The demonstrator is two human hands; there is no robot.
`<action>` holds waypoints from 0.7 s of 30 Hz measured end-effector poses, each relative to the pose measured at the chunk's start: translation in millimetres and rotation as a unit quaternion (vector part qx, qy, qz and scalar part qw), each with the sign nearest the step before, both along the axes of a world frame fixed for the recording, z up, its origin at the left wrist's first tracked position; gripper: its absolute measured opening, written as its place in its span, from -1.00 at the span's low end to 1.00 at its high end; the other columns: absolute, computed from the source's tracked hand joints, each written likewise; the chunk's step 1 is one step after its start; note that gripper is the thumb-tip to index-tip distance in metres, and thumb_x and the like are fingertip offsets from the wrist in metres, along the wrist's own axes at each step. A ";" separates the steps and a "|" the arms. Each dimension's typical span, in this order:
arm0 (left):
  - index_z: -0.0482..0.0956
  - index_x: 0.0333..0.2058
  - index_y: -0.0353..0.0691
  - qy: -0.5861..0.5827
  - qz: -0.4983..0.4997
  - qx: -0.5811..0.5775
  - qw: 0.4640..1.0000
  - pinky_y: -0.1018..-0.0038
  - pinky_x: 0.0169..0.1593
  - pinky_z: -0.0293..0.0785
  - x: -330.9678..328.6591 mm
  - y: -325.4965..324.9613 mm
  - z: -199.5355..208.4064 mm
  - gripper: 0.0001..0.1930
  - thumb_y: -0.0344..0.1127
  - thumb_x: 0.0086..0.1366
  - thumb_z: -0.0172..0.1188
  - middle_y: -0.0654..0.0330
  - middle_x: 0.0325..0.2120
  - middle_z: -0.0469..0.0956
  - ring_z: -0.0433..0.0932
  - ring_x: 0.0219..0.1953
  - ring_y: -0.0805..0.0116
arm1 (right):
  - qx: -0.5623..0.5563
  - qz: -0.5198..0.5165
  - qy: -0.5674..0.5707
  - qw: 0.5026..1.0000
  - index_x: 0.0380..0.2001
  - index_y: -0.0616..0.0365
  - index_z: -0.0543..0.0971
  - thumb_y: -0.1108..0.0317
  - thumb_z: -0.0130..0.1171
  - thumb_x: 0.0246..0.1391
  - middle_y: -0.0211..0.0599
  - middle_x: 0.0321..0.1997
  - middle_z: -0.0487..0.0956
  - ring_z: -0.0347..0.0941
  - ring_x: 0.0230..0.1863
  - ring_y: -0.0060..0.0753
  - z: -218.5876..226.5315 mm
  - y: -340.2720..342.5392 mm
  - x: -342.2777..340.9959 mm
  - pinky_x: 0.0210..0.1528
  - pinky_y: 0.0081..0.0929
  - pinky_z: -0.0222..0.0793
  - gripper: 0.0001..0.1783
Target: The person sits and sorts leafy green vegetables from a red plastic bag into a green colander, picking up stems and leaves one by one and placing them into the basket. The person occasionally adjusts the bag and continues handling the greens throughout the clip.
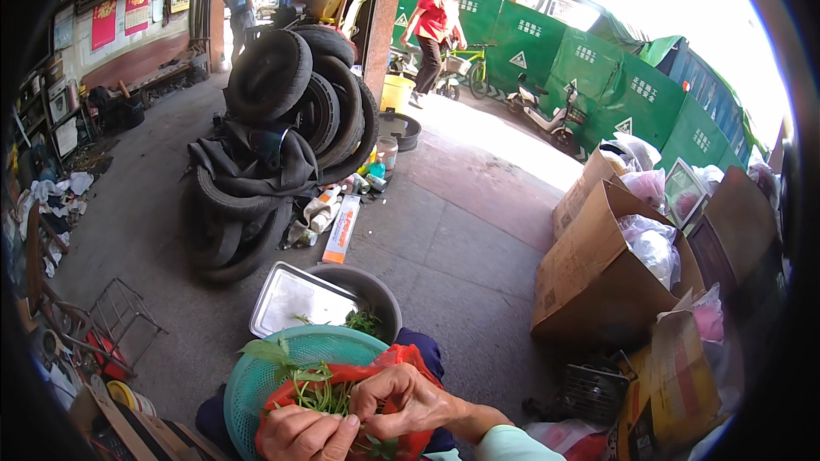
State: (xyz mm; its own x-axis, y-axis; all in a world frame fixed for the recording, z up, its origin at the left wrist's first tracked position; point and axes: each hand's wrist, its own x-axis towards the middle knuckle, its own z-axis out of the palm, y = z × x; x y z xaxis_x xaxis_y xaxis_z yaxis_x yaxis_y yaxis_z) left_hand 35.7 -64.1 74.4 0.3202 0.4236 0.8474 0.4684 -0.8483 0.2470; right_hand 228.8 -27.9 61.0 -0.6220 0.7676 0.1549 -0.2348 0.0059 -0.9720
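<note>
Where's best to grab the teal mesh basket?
Probably the far-left rim of the teal mesh basket, coming from the left: the curved wall there is exposed and offers an edge to pinch. The red bag, left hand and right hand crowd the near and right parts.

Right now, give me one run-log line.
left hand: at greens, grip unclear | right hand: beside left, grip unclear | red bag: over basket, greens inside | white tray: beyond basket

Grey floor (465, 248), pile of black tyres (348, 119), grey round basin (390, 303), white-and-orange box (342, 229), open cardboard cartons (589, 269)
</note>
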 end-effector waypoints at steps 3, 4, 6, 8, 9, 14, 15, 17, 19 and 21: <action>0.67 -0.25 -0.28 -0.052 -0.035 -0.058 0.996 0.26 -0.24 0.54 2.4 3.6 -1.8 -0.74 -0.62 0.04 0.21 0.15 -0.34 0.57 0.57 -0.32 0.15 | 0.050 -0.016 -0.002 0.999 -0.57 0.32 0.51 0.58 0.12 -0.07 -0.39 -0.50 0.54 0.44 -0.40 -0.63 2.0 1.4 -1.1 -0.26 -0.58 0.34 -0.94; 0.67 -0.24 -0.27 -0.066 -0.049 -0.074 0.994 0.27 -0.24 0.54 1.8 4.1 -3.8 -0.72 -0.62 0.02 0.21 0.15 -0.35 0.57 0.57 -0.32 0.14 | 0.066 -0.020 -0.007 0.998 -0.57 0.31 0.51 0.58 0.12 -0.07 -0.38 -0.50 0.54 0.44 -0.40 -0.63 4.9 1.2 -1.0 -0.27 -0.59 0.34 -0.94; 0.68 -0.25 -0.26 -0.095 -0.080 -0.118 0.985 0.30 -0.25 0.54 -1.5 2.2 -5.5 -0.68 -0.64 -0.03 0.23 0.14 -0.36 0.58 0.57 -0.34 0.12 | 0.075 -0.019 -0.012 0.997 -0.57 0.31 0.51 0.57 0.12 -0.07 -0.38 -0.50 0.54 0.45 -0.40 -0.63 4.3 -2.1 -1.9 -0.28 -0.59 0.34 -0.94; 0.69 -0.27 -0.26 -0.095 -0.085 -0.127 0.984 0.30 -0.25 0.54 -2.6 4.5 -5.3 -0.68 -0.65 -0.06 0.23 0.13 -0.37 0.58 0.58 -0.35 0.12 | 0.067 -0.011 -0.009 0.998 -0.54 0.31 0.51 0.56 0.12 -0.06 -0.38 -0.50 0.54 0.45 -0.40 -0.64 -3.4 -1.3 -1.6 -0.29 -0.60 0.34 -0.96; 0.69 -0.28 -0.27 -0.096 -0.090 -0.132 0.982 0.30 -0.26 0.54 -2.3 5.4 -5.3 -0.68 -0.66 -0.08 0.23 0.13 -0.38 0.58 0.58 -0.36 0.11 | 0.064 -0.015 -0.010 0.998 -0.52 0.32 0.51 0.55 0.13 -0.05 -0.38 -0.50 0.54 0.45 -0.40 -0.63 -4.3 -2.6 -1.3 -0.30 -0.59 0.34 -0.96; 0.70 -0.32 -0.29 -0.102 -0.081 -0.128 0.983 0.34 -0.27 0.54 -2.7 5.2 -3.2 -0.69 -0.68 -0.11 0.25 0.11 -0.40 0.61 0.59 -0.36 0.13 | 0.089 0.023 0.014 0.996 -0.43 0.33 0.55 0.45 0.19 0.12 -0.36 -0.46 0.56 0.45 -0.39 -0.60 -4.5 4.2 3.2 -0.30 -0.55 0.33 -0.87; 0.70 -0.32 -0.29 -0.112 -0.093 -0.132 0.981 0.34 -0.27 0.54 -0.8 6.4 -2.3 -0.70 -0.68 -0.09 0.25 0.11 -0.40 0.60 0.59 -0.36 0.14 | 0.100 0.033 0.026 0.994 -0.43 0.33 0.55 0.43 0.20 0.14 -0.36 -0.46 0.56 0.45 -0.38 -0.59 -4.9 5.4 4.3 -0.29 -0.55 0.33 -0.85; 0.70 -0.32 -0.29 -0.118 -0.103 -0.147 0.977 0.35 -0.27 0.54 -1.1 4.7 -0.3 -0.72 -0.67 -0.07 0.26 0.11 -0.41 0.60 0.59 -0.37 0.14 | 0.078 0.052 0.050 0.994 -0.45 0.32 0.56 0.42 0.21 0.15 -0.37 -0.46 0.55 0.44 -0.38 -0.59 -3.9 6.0 4.5 -0.30 -0.55 0.32 -0.84; 0.70 -0.33 -0.29 -0.137 -0.118 -0.162 0.970 0.35 -0.27 0.54 -0.4 3.9 -0.8 -0.73 -0.67 -0.06 0.26 0.10 -0.41 0.60 0.59 -0.37 0.11 | 0.073 0.067 0.072 0.993 -0.47 0.33 0.55 0.45 0.19 0.13 -0.39 -0.48 0.54 0.43 -0.38 -0.62 -3.9 5.9 3.7 -0.31 -0.57 0.31 -0.85; 0.65 -0.30 -0.31 -0.152 -0.123 -0.149 0.969 0.46 -0.32 0.49 2.8 10.0 -5.3 -0.85 -0.60 0.12 0.24 0.19 -0.43 0.59 0.56 -0.40 0.29 | 0.024 0.010 0.019 0.999 -0.51 0.31 0.53 0.49 0.15 0.08 -0.44 -0.49 0.52 0.41 -0.39 -0.67 -3.7 2.1 1.1 -0.33 -0.61 0.30 -0.87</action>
